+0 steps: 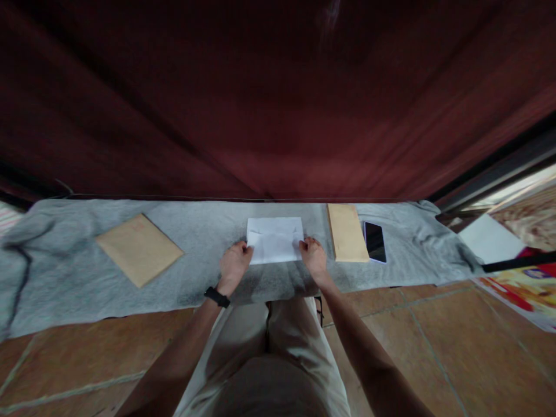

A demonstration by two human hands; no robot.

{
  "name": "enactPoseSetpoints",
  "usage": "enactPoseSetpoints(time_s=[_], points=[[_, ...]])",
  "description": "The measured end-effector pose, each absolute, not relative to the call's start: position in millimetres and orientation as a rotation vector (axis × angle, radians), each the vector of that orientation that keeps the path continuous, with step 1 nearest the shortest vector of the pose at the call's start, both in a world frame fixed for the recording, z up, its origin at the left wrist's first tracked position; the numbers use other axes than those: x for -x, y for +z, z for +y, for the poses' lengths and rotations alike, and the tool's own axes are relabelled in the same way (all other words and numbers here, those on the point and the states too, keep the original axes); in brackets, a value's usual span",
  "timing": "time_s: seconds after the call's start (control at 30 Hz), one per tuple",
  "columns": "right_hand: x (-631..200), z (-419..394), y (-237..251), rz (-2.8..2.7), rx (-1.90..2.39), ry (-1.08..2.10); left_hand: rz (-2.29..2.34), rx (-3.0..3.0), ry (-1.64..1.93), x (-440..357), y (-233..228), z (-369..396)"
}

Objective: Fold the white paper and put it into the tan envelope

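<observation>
At twelve o'clock, on or just above the cloth-covered desk (208, 226), is the folded white paper (275, 243), pinched at its side edges by the left hand (234, 264) at eight o'clock and right hand (314, 259) at four. Likely light, flexible, easily creased; those edges suit gentle fingertips.

1. A creased white paper (275, 242) is pinched at its side edges by the left hand (235, 263) and the right hand (313, 256).
2. A brown envelope (139, 250) is laid askew on the grey cloth (206, 226), farther left.
3. A brown packet (348, 233) and a phone (375, 242) are placed side by side at right.
</observation>
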State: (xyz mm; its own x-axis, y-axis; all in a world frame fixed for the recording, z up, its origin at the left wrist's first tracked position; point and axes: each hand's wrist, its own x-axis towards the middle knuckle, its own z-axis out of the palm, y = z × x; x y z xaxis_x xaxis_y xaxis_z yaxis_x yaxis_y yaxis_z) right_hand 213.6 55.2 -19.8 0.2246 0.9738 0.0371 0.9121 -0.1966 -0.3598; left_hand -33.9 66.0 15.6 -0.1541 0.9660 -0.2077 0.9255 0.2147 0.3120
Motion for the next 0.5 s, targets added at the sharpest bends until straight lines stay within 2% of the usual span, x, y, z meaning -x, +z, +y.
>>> enactPoseSetpoints(time_s=[0.5], points=[[-214, 102, -23, -1.802, 2.222, 0.196, 2.194, -1.824, 0.211, 24, 18, 104]])
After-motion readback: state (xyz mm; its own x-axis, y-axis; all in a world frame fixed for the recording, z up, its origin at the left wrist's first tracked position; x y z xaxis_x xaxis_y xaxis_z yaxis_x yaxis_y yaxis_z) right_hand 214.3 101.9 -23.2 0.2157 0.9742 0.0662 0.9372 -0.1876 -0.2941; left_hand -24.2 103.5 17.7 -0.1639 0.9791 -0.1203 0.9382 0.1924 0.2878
